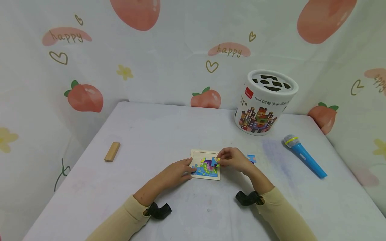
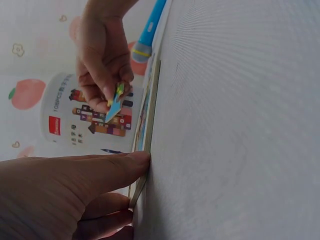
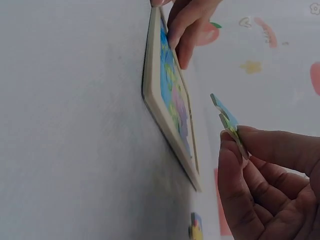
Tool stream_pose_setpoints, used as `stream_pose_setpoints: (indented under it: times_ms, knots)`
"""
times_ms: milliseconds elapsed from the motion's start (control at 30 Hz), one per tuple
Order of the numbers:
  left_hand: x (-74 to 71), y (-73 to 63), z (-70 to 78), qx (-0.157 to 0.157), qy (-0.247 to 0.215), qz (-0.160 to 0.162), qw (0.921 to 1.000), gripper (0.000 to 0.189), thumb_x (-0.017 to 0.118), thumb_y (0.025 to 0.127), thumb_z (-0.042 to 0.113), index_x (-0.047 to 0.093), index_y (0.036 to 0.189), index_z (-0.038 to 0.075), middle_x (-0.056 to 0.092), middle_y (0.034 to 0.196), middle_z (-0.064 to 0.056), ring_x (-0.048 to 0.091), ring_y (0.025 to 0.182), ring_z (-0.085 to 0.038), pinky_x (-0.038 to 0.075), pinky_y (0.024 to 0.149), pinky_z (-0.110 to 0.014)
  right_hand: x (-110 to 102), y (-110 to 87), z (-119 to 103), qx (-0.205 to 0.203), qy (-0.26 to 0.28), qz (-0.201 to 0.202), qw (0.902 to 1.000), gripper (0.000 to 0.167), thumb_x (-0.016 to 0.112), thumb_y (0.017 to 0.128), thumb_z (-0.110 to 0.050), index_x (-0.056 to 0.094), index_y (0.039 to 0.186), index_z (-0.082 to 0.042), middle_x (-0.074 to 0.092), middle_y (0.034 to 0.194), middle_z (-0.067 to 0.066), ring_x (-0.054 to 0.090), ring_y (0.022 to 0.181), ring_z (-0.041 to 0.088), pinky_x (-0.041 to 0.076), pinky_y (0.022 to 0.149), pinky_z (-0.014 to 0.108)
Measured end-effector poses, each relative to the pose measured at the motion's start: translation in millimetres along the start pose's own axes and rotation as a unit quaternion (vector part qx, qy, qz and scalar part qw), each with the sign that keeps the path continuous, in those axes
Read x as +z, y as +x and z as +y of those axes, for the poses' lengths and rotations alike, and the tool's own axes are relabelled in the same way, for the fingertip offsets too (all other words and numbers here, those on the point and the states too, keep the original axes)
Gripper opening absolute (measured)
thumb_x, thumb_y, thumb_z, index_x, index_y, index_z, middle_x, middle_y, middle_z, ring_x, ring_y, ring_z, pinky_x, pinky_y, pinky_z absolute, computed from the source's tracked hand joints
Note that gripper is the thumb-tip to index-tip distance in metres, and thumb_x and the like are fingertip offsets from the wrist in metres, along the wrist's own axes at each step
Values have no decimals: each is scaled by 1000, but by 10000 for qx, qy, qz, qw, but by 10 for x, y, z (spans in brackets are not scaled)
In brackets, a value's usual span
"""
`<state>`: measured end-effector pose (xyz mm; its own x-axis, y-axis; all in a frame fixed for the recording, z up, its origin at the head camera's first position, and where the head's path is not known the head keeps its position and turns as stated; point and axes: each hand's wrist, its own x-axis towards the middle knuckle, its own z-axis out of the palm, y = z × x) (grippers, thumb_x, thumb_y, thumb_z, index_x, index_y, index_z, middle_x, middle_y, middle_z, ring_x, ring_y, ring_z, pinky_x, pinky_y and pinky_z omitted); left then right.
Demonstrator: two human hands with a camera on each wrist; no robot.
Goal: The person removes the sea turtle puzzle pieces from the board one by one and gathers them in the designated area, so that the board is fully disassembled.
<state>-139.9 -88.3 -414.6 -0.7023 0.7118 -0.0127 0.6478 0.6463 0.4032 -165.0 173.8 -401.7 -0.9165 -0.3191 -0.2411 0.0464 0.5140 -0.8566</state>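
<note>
puzzle piece [image 2: 114, 108] pinched in right hand [image 1: 234, 160]; long axis slanted, blue end toward left hand [image 1: 175, 172], clamped on frame [image 3: 158, 106].

Place: play corner, kind of room unclear
Cloth [image 1: 169, 60]: peach-and-"happy" print, hanging beyond the fingers [image 1: 183, 164]
Table [image 1: 169, 130]: white, beneath the fingers
Puzzle [image 1: 206, 172]: touching the fingers
Bucket [image 1: 260, 103]: building blocks pictured, beyond the fingers
Microphone [image 1: 304, 157]: blue, right of the fingers
</note>
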Motion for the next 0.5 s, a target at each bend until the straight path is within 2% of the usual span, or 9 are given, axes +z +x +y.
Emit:
stream_pose_setpoints:
  times_ms: [500]
  knots:
    - [17, 7, -3, -113, -32, -57, 9999, 33, 63, 88, 17, 64, 119, 4, 44, 139, -24, 41, 132, -34, 37, 106, -44, -90, -144, 174, 105, 115, 36, 9999, 19, 65, 86, -11, 61, 97, 4, 62, 77, 3, 58, 68, 12, 53, 65, 25]
